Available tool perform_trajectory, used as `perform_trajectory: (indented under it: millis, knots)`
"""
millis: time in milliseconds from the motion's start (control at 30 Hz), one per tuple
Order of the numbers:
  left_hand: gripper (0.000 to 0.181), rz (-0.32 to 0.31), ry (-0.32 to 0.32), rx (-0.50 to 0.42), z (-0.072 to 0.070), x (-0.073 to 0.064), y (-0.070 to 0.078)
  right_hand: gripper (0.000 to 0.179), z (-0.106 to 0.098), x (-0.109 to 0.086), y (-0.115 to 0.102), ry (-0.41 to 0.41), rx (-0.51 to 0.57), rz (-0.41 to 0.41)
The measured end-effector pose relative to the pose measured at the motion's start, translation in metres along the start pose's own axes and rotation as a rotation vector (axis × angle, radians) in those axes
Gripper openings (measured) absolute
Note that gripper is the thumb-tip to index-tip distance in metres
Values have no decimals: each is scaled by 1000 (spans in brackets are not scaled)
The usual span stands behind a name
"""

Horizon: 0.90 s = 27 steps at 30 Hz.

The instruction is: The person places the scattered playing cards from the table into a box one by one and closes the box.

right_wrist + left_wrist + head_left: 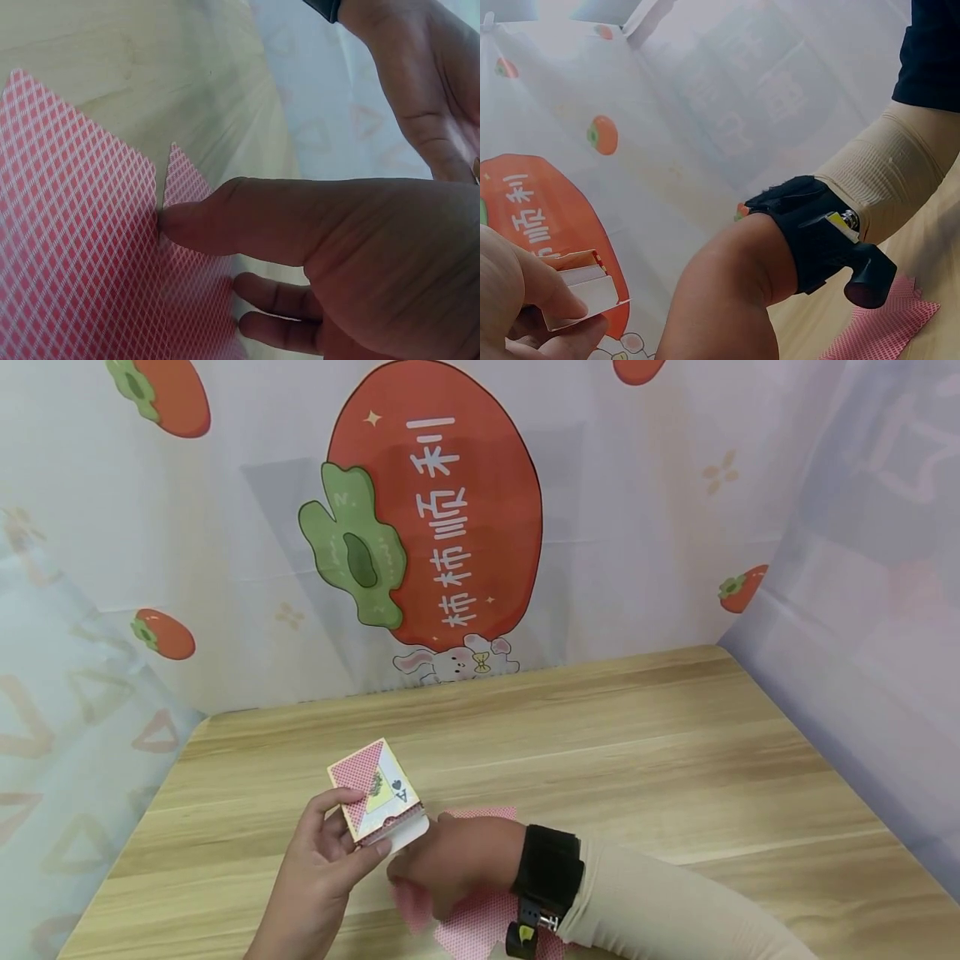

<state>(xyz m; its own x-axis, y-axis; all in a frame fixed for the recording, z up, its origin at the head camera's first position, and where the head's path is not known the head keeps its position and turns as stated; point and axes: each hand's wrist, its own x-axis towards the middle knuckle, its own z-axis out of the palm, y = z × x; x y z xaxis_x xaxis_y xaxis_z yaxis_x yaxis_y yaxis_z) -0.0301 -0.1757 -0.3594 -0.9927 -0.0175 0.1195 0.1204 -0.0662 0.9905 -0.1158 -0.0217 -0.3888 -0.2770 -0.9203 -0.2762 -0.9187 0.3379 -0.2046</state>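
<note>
My left hand (318, 864) grips a playing-card box (367, 781) by its sides, raised over the table. The box has a red patterned corner and an ace printed on it, and its end flap hangs out toward the right hand. In the left wrist view, the box's open end (591, 289) shows pale contents. My right hand (465, 860) is down among red-and-white backed playing cards (468, 931) just right of the box. In the right wrist view, its thumb lies on a playing card (199, 277) and the fingers meet that card's edge, pinching it.
The cards overlap in a loose spread, partly hidden under the right hand and wrist strap (551, 864). A wood-grain table (637, 760) lies beneath. Behind it hangs a pale curtain (622, 527) with persimmon prints, continuing along both sides.
</note>
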Motion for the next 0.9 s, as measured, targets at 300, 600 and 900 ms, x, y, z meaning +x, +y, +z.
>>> perform_trajectory:
  millis: [300,600,900]
  knots:
    - [58,-17,-3,10,2,0,-2,55,5,-8,-7,-30,-27,8]
    - [59,-32,-11,11,2,1,-3,42,17,-22,-27,-20,-162,-75]
    - [58,-44,1,16,3,-1,-3,35,40,-41,-41,28,-101,-158]
